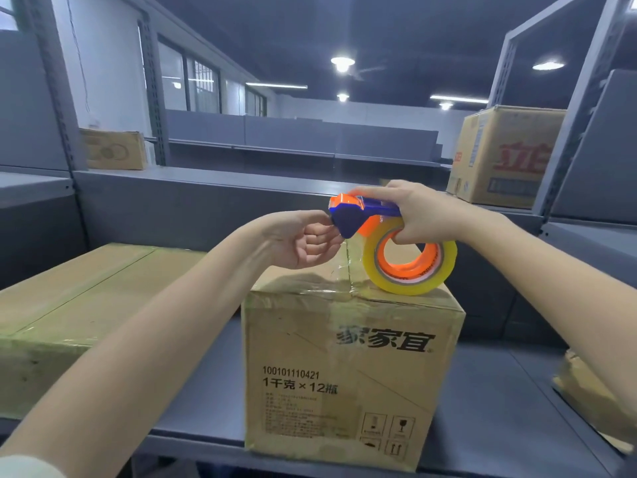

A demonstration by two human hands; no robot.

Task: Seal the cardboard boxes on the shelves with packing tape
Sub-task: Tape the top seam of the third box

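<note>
Grey shelf (499,391) bearing the stiff box (344,374); on its top my right hand (424,212) grips the seemingly light dispenser (348,215) by handle and core, my left hand (300,243) pinching the flimsy, sticky tape strip (347,260).

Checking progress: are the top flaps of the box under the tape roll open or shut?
Shut: the box flaps lie flat, clear tape across the seam.

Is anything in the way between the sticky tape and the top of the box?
Nothing visible. The yellow tape roll in the blue-and-orange plastic tape dispenser appears to rest right on top of the brown cardboard box. The right hand grips the dispenser; the left hand pinches its front.
</note>
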